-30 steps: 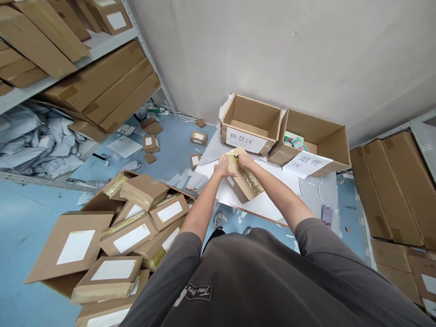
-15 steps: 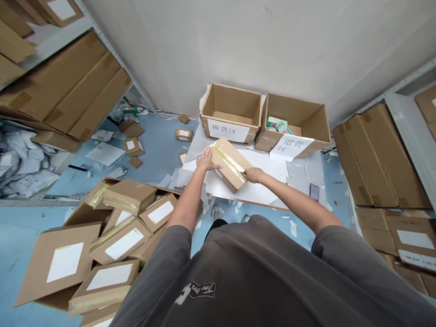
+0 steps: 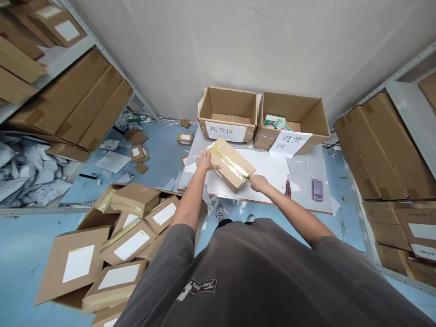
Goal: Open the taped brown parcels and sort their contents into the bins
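Observation:
A taped cardboard box lies at a slant on the white table, yellowish tape running along its top. Against its left end my left hand rests with fingers spread. My right hand is closed at the box's right end, around a small dark tool that touches the end of the tape; most of the tool is hidden in the fist.
Two open cartons with paper signs stand behind the box. A red-and-black tool and a phone lie to the right. A carton piled with parcels is at left; shelves flank both sides.
My right hand has shifted slightly right and down at the box's end. The view has moved a little, and the red-and-black tool now shows beside my right forearm.

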